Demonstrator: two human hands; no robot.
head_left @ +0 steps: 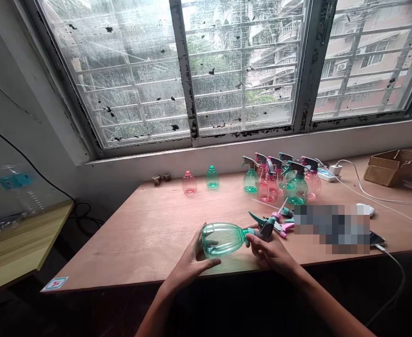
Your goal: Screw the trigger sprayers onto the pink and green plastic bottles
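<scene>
A green bottle is held sideways over the front of the wooden surface: the left grip curves around its base, thumb apart from the fingers, and the right grip pinches the dark spray head at its neck. Just beyond lie loose sprayers. Farther back stands a crowd of pink and green spray bottles, with two headless bottles to their left, a cardboard box to their right, and a streaked window behind.
</scene>
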